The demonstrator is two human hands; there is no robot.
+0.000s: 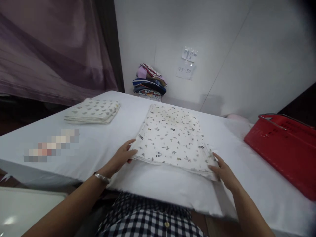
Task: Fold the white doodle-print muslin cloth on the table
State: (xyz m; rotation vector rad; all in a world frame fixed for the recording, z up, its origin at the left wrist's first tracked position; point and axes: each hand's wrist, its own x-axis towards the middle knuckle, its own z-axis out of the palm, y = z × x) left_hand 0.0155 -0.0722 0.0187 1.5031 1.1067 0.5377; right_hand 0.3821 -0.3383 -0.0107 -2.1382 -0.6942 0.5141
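Note:
A white cloth with small grey prints (171, 136) lies folded on the white table (118, 118) in front of me. My left hand (123, 155) grips its near left corner, thumb on top and fingers tucked under the edge. At the near right corner my right hand (223, 171) holds the edge the same way, fingers closed on the layers. A silver bracelet sits on my left wrist.
A second folded printed cloth (93, 111) rests at the table's far left. A stack of colourful folded fabrics (149, 82) stands against the back wall. A red plastic basket (286, 148) sits at the right. A purple curtain hangs at the left.

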